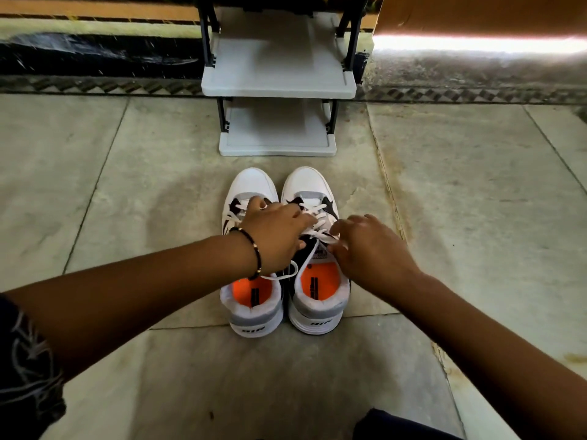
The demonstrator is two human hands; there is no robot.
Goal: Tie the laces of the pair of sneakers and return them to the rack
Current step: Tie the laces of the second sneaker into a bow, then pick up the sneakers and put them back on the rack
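Pair of white leather sneakers with black-grey panels and orange insoles sits side by side on the grey stone tile floor (pixel 127 192), toes to 12 o'clock, just short of the grey plastic two-shelf shoe rack with black posts (pixel 278 81) at 12 o'clock. Task looks early: right sneaker (pixel 317 300) mid-tying, white flat laces (pixel 320 223) crossed but no finished bow visible; left sneaker (pixel 254 309) has a loose lace end trailing by its collar, looks untied, though the hand hides most of it. Left to do: finish this knot, likely tie the other, put both on the rack. Left hand (pixel 273 236), beaded black bracelet (pixel 254 252) on wrist, reaches in from 8 o'clock, palm down across the left sneaker, fingers curled over the right sneaker's laces; actual grip hidden, cannot tell. Right hand (pixel 368 249) comes from 4 o'clock, palm down, fingers (pixel 335 231) pinched closed on a lace strand near the tongue.
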